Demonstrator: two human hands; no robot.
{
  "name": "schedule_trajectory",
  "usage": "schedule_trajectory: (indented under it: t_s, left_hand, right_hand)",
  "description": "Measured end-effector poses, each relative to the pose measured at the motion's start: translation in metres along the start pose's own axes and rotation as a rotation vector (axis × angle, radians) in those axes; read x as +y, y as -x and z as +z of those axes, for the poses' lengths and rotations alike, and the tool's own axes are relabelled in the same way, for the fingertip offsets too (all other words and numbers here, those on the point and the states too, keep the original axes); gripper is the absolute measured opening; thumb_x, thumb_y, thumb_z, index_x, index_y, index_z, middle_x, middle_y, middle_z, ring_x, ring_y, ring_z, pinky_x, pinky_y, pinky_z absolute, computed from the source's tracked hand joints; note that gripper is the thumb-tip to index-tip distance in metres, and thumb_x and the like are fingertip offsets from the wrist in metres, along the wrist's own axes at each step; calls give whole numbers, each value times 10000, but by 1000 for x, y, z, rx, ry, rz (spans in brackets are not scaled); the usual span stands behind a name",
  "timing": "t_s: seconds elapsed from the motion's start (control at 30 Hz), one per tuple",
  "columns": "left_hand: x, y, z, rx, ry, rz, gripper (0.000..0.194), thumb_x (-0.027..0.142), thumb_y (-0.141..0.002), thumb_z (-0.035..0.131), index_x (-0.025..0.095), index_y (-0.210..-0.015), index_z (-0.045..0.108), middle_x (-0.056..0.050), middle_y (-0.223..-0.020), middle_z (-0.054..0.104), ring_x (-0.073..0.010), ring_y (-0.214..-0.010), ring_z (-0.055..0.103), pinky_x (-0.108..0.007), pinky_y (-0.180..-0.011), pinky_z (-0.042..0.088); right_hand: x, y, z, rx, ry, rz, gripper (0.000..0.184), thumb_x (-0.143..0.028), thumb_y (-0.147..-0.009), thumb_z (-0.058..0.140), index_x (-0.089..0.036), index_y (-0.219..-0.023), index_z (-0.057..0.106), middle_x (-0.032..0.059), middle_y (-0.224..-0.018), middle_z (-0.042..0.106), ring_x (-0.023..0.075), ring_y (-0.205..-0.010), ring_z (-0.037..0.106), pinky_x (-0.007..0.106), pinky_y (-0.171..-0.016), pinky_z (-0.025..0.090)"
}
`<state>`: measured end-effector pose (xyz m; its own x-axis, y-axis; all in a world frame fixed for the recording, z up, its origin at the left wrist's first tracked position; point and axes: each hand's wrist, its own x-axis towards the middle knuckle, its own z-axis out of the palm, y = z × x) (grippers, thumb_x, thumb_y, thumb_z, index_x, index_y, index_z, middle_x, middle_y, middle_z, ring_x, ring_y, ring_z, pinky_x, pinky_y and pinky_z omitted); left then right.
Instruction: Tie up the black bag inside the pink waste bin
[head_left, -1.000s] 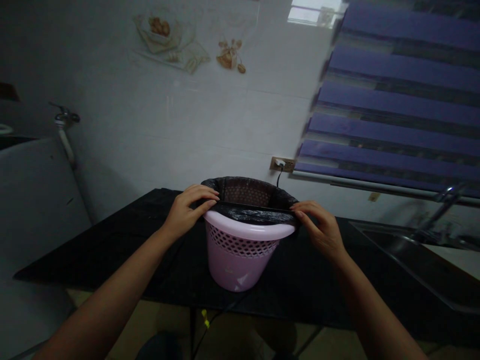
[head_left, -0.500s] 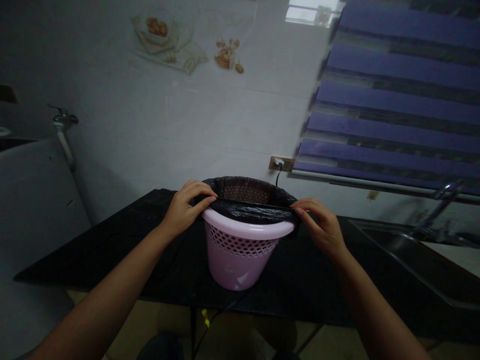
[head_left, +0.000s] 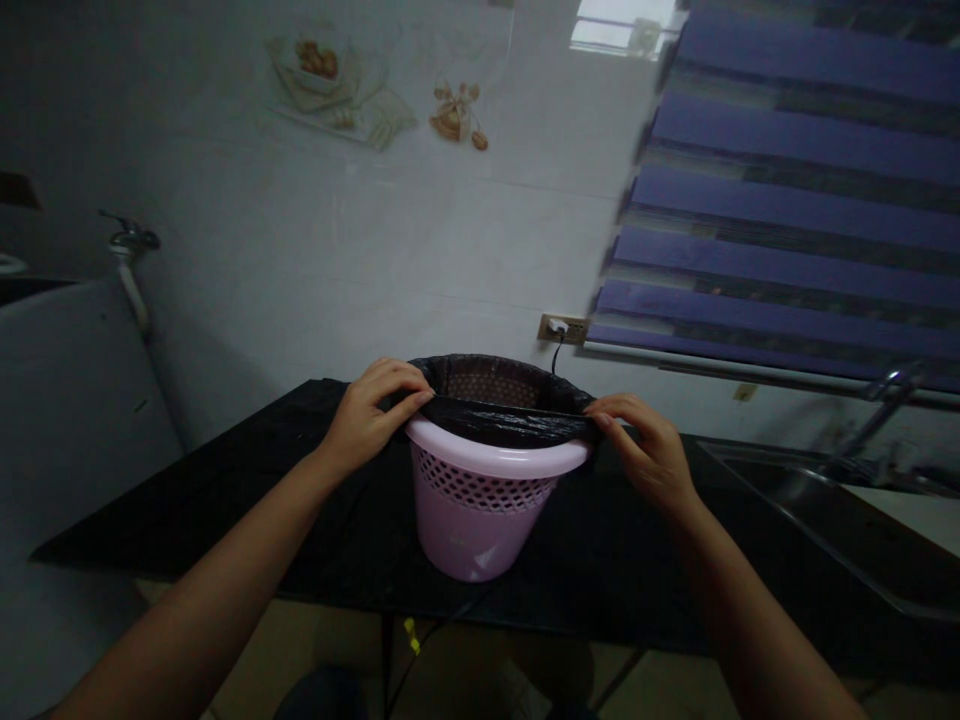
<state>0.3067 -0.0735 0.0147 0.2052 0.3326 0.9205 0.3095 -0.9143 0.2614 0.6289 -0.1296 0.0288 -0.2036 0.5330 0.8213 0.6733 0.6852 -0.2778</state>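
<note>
In the head view, the pink bin (head_left: pixel 476 535) is standing upright on the dark tabletop (head_left: pixel 247 525), near its front edge and well apart from its front left corner. A black bag (head_left: pixel 510 425) is lining the bin and covering the far part of its rim, while the near part of the rim is showing bare. The left hand's (head_left: pixel 367 415) fingers are pinching the bag's near edge at the bin's left side, and the right hand's (head_left: pixel 652 455) fingers are pinching it at the right side, so that this edge is stretching straight between them. A sink (head_left: pixel 862 535) is lying toward the tabletop's right end. Beyond the back edge, a white plug (head_left: pixel 557 326) is sitting in a wall outlet (head_left: pixel 577 330), left of a purple striped blind (head_left: pixel 765 210).
</note>
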Motion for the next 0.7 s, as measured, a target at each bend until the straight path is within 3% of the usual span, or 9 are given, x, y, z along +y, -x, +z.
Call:
schedule_trajectory:
  t_s: [0.47,0.7]
  left_hand:
    - [4,1,-4,-7,3,-97,182,378,-846,594,213,-789,646,-36,-810,661,-185,-807,593,-346,-790,473]
    - [-5,-7,-1,-28,18,-128,191,364,-844,572,202,-768,636,-36,-809,660,-174,-798,594,-329,-781,479]
  right_hand:
    - [-3,-1,-3,-5,-14,8,328,-455,-901,511,-199,-761,659,64,-782,662,182,-780,617,330,-760,489]
    - [4,-6,-3,-21,0,21,334,-469,-898,509,-197,-768,651,57,-785,659,176,-780,614,327,-767,485]
